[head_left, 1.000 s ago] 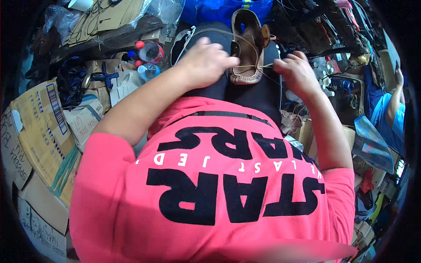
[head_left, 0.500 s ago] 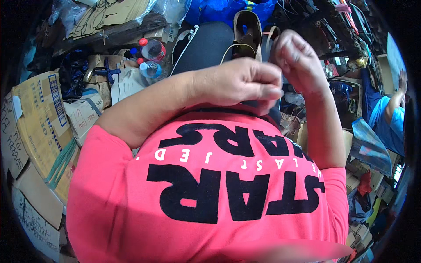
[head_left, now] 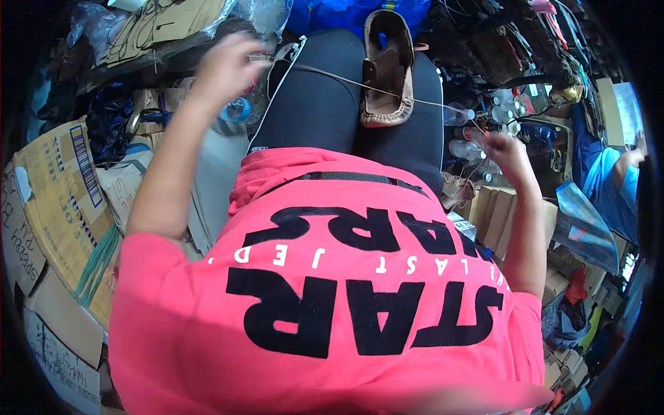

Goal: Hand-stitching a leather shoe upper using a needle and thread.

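A brown leather shoe (head_left: 408,76) with a gathered seam along its edge rests on my dark-trousered thighs. Over it runs a long thin tan thread (head_left: 332,75), stretched from one hand across to the other. My left hand (head_left: 232,66), raised at the far left beside my knee, is smeared by motion, with its fingers closed around the thread's end. On the right, my right hand (head_left: 508,153) is closed in a pinch on the other side of the thread. Neither hand touches the shoe.
Plastic bottles (head_left: 237,111) stand left of my legs, with cardboard boxes (head_left: 62,187) farther left. More clear bottles (head_left: 501,114) crowd the right side. A blue bag (head_left: 332,17) lies beyond my knees. Another person in a blue shirt (head_left: 609,187) is at the far right.
My hands have parted from close together above the shoe, the left sweeping far left and the right moving rightward and nearer. The thread is now drawn out straight, and the shoe is uncovered.
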